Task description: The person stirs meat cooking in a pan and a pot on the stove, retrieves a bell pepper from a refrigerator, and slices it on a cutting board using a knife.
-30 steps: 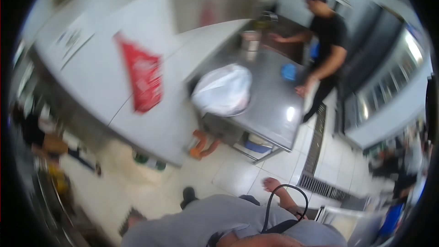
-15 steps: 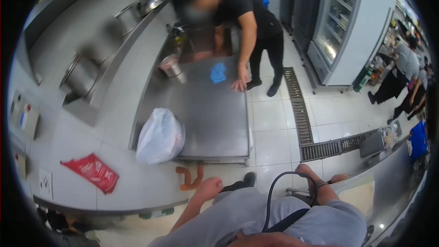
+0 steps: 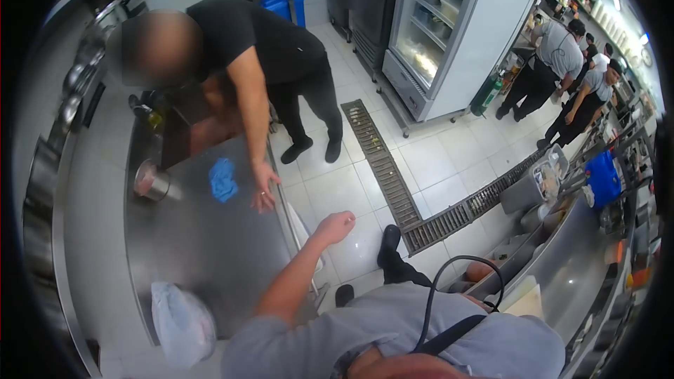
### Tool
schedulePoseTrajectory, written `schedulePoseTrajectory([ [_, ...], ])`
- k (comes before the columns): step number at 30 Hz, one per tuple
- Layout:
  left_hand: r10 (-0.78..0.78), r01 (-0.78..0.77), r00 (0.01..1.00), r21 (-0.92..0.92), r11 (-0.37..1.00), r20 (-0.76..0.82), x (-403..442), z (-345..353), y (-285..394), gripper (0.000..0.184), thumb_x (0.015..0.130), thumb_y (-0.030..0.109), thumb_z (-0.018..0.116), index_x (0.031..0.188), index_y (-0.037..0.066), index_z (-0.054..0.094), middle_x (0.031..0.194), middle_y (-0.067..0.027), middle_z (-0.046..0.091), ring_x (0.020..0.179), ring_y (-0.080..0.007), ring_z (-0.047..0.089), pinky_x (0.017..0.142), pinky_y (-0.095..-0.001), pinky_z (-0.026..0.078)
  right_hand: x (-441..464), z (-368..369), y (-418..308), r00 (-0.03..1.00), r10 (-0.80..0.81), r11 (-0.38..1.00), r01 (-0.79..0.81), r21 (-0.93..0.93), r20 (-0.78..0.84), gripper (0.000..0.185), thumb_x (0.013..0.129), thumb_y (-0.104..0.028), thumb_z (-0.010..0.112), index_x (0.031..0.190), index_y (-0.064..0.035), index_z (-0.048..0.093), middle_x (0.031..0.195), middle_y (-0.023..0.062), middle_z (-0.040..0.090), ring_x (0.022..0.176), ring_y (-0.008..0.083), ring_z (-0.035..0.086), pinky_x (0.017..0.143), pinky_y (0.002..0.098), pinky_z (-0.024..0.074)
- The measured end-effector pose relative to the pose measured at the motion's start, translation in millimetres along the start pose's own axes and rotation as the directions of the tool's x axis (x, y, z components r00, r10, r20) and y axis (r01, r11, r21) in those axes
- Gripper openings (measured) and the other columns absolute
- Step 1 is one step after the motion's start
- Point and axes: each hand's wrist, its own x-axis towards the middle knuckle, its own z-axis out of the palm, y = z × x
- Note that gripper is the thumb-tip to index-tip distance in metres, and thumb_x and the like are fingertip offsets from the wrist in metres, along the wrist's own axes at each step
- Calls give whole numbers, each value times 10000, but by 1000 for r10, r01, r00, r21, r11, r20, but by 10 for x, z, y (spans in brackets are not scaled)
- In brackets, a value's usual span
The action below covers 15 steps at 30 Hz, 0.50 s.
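My left hand (image 3: 337, 227) is held out over the tiled floor, just off the right edge of the steel table (image 3: 210, 253). Its fingers are curled closed, and I see nothing held in them. My right hand does not show clearly; my body and the dark looped cable are on that side. On the table lie a crumpled blue cloth (image 3: 223, 180) and a metal pot (image 3: 152, 181). A white plastic bag (image 3: 179, 323) over a round container stands at the near end.
A co-worker in black (image 3: 267, 49) leans over the sink (image 3: 175, 133), one hand on the table. A floor drain grate (image 3: 382, 168) crosses the tiles. A glass-door fridge (image 3: 435, 35) stands beyond it. Several people (image 3: 554, 56) are at the far right. A steel counter (image 3: 562, 260) runs along my right.
My view has swung right and moved closer to the co-worker. My left hand has come forward and up beside the table. My right hand, seen before, no longer shows clearly.
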Motion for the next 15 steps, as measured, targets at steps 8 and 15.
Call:
schedulePoseTrajectory([
  [8, -443, 71, 730, 586, 807, 521, 306, 1190, -1861, 274, 753, 107, 675, 1016, 98, 751, 1084, -190, 706, 964, -374, 689, 810, -454, 556, 1769, -2389, 177, 903, -428, 883, 411, -226, -29, 290, 794, -263, 668, 980, -44, 707, 872, 146, 689, 896, 322, 670, 765, 440, 536],
  [15, -422, 144, 751, 497, 856, 509, 777, 868, -1651, 246, 831, 211, 666, 1049, 107, 710, 987, -122, 688, 860, -315, 676, 735, -465, 543, 3819, -3933, -381, 956, -214, 970, 184, -158, -199, 211, 796, -236, 707, 891, -48, 713, 835, 119, 708, 746, 229, 710, 622, 396, 570],
])
